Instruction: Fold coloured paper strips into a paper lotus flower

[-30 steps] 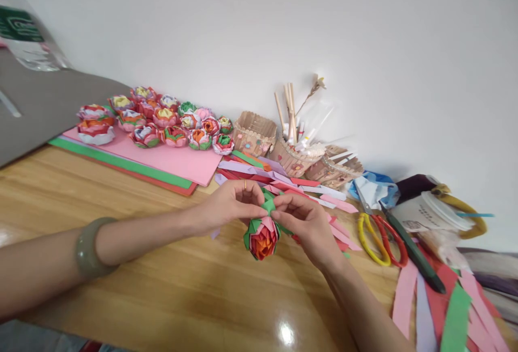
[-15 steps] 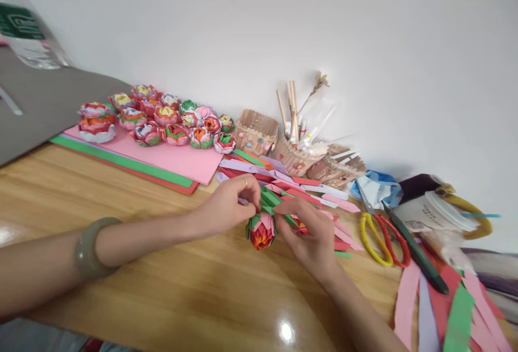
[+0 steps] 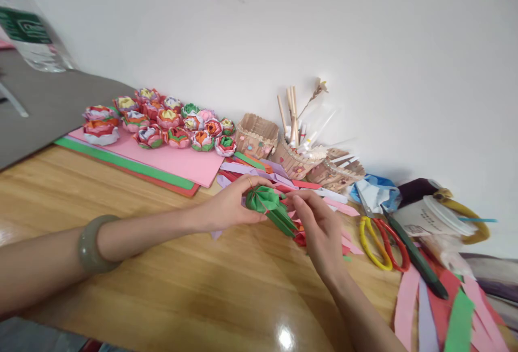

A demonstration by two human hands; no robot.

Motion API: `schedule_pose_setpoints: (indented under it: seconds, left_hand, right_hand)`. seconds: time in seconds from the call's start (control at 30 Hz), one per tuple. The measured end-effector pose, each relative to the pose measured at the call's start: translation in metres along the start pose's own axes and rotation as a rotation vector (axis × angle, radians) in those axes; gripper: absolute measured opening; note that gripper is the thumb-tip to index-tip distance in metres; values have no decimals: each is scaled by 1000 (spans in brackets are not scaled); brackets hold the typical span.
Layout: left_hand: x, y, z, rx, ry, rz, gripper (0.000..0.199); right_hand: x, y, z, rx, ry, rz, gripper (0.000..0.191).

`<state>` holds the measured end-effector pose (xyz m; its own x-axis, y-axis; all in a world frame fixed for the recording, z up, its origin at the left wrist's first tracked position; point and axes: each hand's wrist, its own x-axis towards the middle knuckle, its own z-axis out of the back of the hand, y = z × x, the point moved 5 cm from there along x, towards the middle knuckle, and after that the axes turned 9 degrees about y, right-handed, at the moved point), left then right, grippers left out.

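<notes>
My left hand (image 3: 238, 201) clasps a paper flower (image 3: 262, 200) over the table (image 3: 170, 282); whether my right hand (image 3: 319, 223) pinches its edge, I can't tell. Green strips (image 3: 282, 220) jut beside it, seemingly unfinished; completed-looking flowers (image 3: 169, 118) sit on pink paper (image 3: 192, 167).

Flower (image 3: 264, 199) — paper; tabletop (image 3: 182, 287) — glossy wood

The inner side of the green paper flower (image 3: 261, 200) is hidden.

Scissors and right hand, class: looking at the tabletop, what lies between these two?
Mostly pink paper strips, plus a small green scrap, lie between the right hand and the scissors, with some bare wooden tabletop; the head view shows it.
</notes>
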<state>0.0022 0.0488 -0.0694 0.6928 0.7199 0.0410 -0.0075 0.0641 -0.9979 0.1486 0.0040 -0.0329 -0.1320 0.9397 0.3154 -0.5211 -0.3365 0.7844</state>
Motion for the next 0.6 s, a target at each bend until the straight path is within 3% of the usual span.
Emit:
schedule_pose_setpoints:
  seconds: [0.07, 0.17, 0.33, 0.6]
  left_hand:
    - [-1, -5, 2, 184, -82, -74, 39]
    - [-3, -6, 0, 278, -111, -128, 33]
    - [-2, 4, -7, 51, -35, -14, 34]
    - [-1, 11, -9, -133, -36, -24, 40]
  right_hand:
    - [2, -6, -10, 162, 160, -171, 28]
    - [2, -7, -18, 291, 276, -223, 30]
    - [0, -8, -21, 275, 302, -180, 32]
    - [-1, -7, -23, 160, 292, -131, 28]
